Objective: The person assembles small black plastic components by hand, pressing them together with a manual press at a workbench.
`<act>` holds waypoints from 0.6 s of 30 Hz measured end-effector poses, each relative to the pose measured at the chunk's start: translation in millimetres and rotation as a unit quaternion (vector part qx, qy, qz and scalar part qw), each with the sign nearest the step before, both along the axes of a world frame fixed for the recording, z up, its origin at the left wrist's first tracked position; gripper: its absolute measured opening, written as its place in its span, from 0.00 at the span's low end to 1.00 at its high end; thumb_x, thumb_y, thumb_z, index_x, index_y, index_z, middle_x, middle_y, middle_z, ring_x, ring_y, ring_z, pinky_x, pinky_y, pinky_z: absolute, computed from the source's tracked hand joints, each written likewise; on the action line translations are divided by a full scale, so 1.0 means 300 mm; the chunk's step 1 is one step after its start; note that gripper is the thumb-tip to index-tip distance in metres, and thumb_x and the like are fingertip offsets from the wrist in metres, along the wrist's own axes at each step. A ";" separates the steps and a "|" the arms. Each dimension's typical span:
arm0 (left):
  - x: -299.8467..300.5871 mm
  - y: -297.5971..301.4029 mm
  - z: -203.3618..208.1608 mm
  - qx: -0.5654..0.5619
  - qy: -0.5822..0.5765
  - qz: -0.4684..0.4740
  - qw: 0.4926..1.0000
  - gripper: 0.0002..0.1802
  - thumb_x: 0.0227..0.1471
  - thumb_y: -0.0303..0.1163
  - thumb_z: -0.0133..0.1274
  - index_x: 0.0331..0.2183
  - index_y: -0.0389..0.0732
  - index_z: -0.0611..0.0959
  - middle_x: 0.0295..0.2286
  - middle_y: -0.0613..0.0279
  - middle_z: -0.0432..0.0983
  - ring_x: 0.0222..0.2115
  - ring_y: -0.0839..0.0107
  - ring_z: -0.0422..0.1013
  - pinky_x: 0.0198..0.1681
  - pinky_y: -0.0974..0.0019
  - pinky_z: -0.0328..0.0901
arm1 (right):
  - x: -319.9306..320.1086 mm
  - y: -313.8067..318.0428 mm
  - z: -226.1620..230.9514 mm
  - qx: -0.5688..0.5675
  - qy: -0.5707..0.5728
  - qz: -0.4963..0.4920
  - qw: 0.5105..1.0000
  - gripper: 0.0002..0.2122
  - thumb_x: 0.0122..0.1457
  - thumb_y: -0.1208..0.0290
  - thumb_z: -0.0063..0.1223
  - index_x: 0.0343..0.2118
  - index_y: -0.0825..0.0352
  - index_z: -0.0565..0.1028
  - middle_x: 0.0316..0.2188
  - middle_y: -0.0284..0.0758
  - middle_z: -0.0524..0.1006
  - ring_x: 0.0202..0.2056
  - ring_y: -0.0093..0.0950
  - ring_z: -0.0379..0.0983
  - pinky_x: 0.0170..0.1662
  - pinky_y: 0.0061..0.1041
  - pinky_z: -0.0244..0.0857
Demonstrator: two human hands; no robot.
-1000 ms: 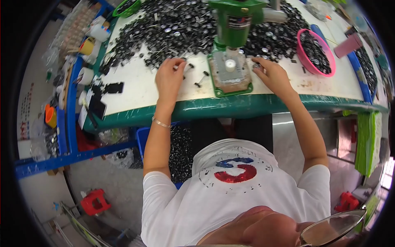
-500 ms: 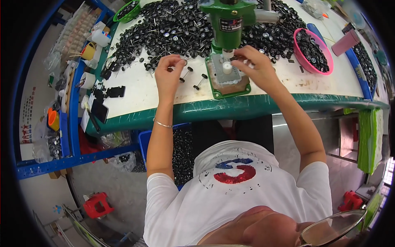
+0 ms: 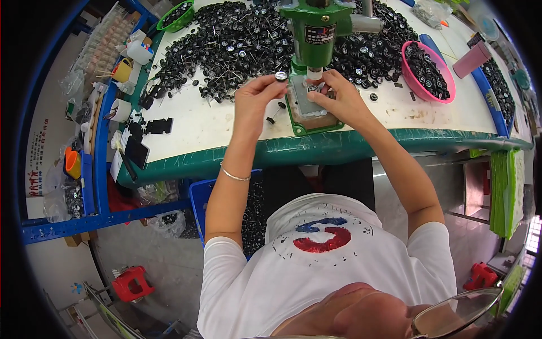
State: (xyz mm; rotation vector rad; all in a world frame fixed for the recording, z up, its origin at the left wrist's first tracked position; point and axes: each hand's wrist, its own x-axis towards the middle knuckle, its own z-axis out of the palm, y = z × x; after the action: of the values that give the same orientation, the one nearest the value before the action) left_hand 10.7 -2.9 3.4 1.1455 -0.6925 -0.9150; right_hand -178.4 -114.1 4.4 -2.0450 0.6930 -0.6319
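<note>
My left hand (image 3: 255, 103) pinches a small black wheel with a silver hub (image 3: 280, 75), just left of the green bench press (image 3: 314, 48). Below the press's white ram tip, my right hand (image 3: 341, 100) has its thumb and fingers closed around another small black wheel (image 3: 312, 88) over the metal base plate (image 3: 307, 107). Whether that wheel rests on the fixture is hidden by the fingers. On the white tabletop near my left wrist lies a thin axle with black wheels at its ends (image 3: 275, 113).
A big heap of black wheels and axles (image 3: 226, 45) spreads behind the press. At the right stand a pink basket of wheels (image 3: 427, 70) and a pink cylinder (image 3: 472, 59). A green basket (image 3: 175, 15) is at the far left, and a dark phone-like slab (image 3: 136, 152) lies near the front edge.
My left hand has moved right, toward the press, and now shows a wheel in its fingertips. The right hand has shifted slightly left and down, with a black wheel now over the white fixture.
</note>
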 end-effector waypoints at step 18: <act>-0.148 -0.093 -0.026 -0.079 -0.048 -0.012 0.996 0.05 0.46 0.21 0.61 0.31 0.35 0.84 0.33 0.68 0.76 0.35 0.79 0.70 0.43 0.73 0.64 | -0.001 -0.347 0.521 0.188 -0.370 0.019 0.910 0.16 0.68 0.59 0.43 0.42 0.69 0.75 0.31 0.32 0.76 0.35 0.22 0.72 0.41 0.26 0.67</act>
State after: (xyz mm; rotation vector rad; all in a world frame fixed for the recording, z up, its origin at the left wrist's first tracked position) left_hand -33.8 -30.8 -4.3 1.0479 -0.8433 -0.8133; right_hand -178.7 -218.1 160.9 -1.3082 0.2851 -1.0742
